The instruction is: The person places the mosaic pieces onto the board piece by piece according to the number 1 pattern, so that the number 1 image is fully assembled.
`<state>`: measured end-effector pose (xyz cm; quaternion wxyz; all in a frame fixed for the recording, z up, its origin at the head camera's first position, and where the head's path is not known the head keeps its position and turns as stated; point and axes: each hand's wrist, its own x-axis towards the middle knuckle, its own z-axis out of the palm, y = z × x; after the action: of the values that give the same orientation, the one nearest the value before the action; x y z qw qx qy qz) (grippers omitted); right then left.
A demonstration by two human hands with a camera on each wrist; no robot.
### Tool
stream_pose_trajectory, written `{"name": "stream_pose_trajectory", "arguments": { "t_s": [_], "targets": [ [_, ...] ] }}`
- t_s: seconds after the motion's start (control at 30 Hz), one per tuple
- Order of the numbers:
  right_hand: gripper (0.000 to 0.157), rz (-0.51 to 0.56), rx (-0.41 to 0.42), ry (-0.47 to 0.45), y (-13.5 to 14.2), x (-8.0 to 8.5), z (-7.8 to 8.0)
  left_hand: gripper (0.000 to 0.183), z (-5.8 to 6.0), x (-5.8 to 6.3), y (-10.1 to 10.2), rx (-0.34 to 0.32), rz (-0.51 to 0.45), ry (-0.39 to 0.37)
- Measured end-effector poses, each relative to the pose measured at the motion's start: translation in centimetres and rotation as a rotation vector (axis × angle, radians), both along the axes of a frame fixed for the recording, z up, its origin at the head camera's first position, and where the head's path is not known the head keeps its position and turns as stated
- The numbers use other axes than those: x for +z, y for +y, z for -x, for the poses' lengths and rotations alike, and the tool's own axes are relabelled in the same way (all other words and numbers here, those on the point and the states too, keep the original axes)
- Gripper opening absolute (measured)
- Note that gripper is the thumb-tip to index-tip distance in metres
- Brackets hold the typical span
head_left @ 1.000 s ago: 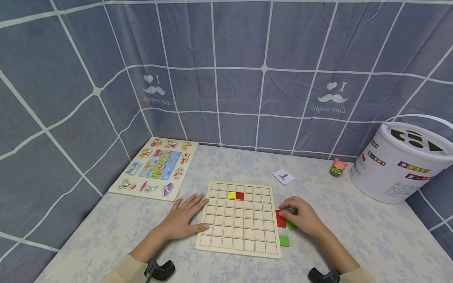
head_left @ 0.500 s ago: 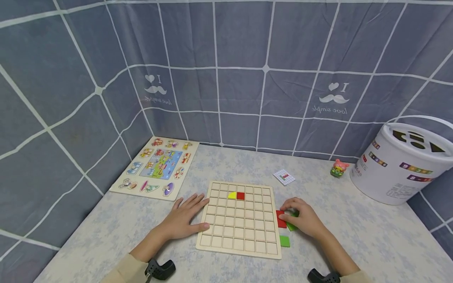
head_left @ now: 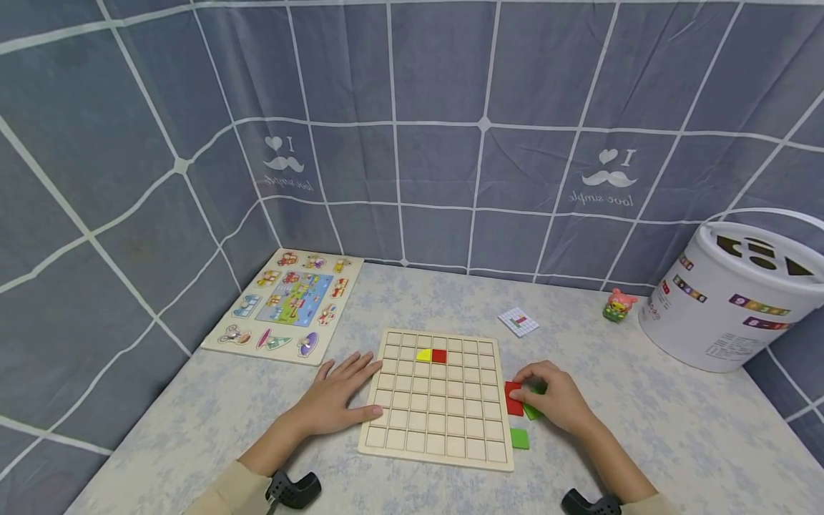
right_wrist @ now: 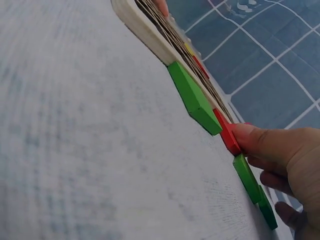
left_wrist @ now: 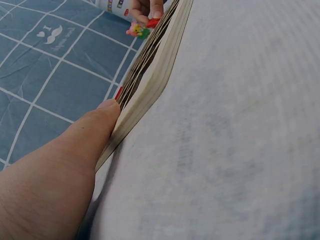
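In the head view, a wooden grid board (head_left: pixel 444 408) lies on the table. A yellow piece (head_left: pixel 423 355) with a rounded or cut corner and a red square (head_left: pixel 439 356) sit side by side in one of its upper rows. My left hand (head_left: pixel 337 400) lies flat with spread fingers, its thumb touching the board's left edge. Beyond the right edge, my right hand (head_left: pixel 556 397) pinches a red tile (right_wrist: pixel 228 135) between thumb and fingers. Green tiles (right_wrist: pixel 247 180) lie partly under that hand, and another green tile (head_left: pixel 519 438) lies nearer me, against the board.
A small pattern card (head_left: pixel 518 322) lies behind the board. A pink and green figurine (head_left: pixel 619 305) and a white bucket (head_left: pixel 714 307) with a holed lid stand at the back right. A picture puzzle board (head_left: pixel 283 307) lies at the left, near the tiled-pattern curtain (head_left: pixel 438 164).
The head view has shifted very slightly. Both hands and the tiles stay almost where they were, with my right thumb still on the red tile.
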<state>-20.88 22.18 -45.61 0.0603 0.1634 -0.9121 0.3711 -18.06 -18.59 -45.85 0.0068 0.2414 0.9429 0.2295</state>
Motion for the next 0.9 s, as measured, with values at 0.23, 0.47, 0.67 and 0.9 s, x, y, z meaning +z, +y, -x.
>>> {"name": "stream_pose_trajectory", "arguments": {
  "t_s": [0.23, 0.47, 0.67, 0.9],
  "targets": [
    [0.01, 0.049, 0.001, -0.01, 0.09, -0.05, -0.13, 0.081, 0.09, -0.05, 0.0, -0.003, 0.005, -0.004],
    [0.007, 0.143, 0.004, -0.055, 0.38, -0.11, -0.09, 0.081, 0.09, -0.06, 0.09, -0.007, 0.001, -0.01],
    [0.006, 0.158, 0.001, -0.054, 0.25, 0.27, -0.1, 0.082, 0.05, 0.04, 0.06, -0.009, -0.002, -0.01],
    [0.004, 0.148, 0.032, -0.047, -0.23, 0.57, 0.18, 0.081, 0.0, 0.05, 0.0, -0.009, -0.008, -0.003]
  ]
}}
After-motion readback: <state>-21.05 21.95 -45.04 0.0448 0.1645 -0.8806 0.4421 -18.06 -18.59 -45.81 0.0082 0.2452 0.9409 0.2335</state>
